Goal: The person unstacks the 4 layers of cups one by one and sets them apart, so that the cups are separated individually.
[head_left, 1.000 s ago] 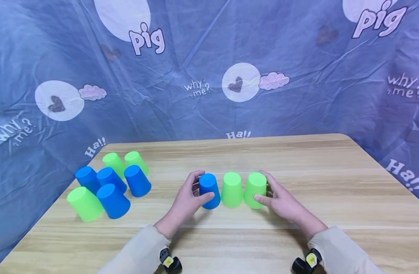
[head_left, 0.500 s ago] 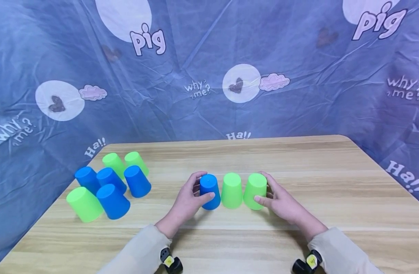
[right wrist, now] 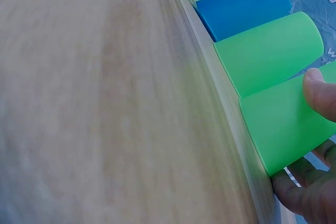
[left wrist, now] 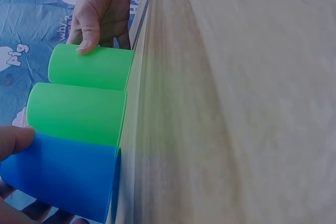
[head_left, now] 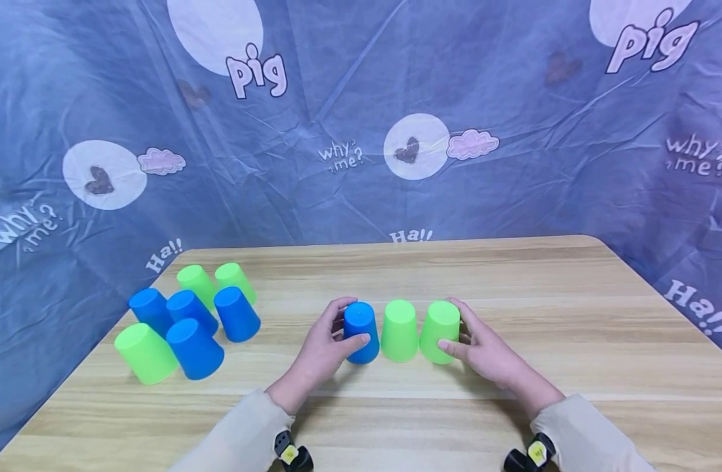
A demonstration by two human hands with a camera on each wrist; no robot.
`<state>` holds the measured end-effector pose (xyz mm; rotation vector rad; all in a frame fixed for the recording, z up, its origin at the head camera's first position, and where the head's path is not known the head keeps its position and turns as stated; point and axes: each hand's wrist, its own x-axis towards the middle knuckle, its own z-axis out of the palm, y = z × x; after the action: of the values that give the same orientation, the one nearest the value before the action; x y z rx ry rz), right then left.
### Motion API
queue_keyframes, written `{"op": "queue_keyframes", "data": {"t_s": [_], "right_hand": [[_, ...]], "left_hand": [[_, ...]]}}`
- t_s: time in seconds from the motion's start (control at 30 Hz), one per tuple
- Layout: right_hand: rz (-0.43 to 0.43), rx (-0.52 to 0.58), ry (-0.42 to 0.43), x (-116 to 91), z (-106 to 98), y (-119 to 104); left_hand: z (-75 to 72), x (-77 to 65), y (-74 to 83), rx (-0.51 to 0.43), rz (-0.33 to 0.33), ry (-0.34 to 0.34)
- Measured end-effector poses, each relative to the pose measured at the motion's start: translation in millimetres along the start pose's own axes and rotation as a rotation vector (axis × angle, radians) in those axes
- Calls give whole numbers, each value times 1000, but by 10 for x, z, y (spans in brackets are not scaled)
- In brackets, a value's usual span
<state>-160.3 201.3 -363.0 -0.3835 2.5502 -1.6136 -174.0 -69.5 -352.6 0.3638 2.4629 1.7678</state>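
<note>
Three upside-down plastic cups stand side by side in a row at the middle of the table. My left hand (head_left: pixel 325 344) grips the blue cup (head_left: pixel 362 333) at the row's left end, thumb across its front and fingers round its far side. Between the outer two stands a green cup (head_left: pixel 399 331) that neither hand holds. At the right end, my right hand (head_left: pixel 481 347) grips another green cup (head_left: pixel 437 328), its thumb on the front. In the left wrist view the blue cup (left wrist: pixel 63 177) is nearest; in the right wrist view the held green cup (right wrist: pixel 286 124) is nearest.
On the left of the wooden table (head_left: pixel 573 314), several more upside-down cups stand in a cluster, among them a front green cup (head_left: pixel 145 354) and a blue cup (head_left: pixel 237 314) at its right side. A printed blue cloth (head_left: pixel 361 78) hangs behind the table.
Both hands keep their grip and the row of cups stays put. The whole head view has shifted down very slightly.
</note>
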Motion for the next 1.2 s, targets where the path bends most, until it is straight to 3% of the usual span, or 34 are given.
{"op": "queue_keyframes", "data": {"t_s": [0.23, 0.43, 0.57, 1.2], "right_hand": [[-3, 7, -1, -2, 1, 5], [-5, 11, 0, -3, 4, 6], [-8, 11, -2, -1, 7, 6], [0, -6, -3, 2, 6, -5]], "left_hand": [[-61, -51, 21, 51, 23, 20], [-154, -84, -12, 74, -10, 47], [-248, -98, -26, 62, -44, 71], [-793, -296, -55, 134, -70, 223]]}}
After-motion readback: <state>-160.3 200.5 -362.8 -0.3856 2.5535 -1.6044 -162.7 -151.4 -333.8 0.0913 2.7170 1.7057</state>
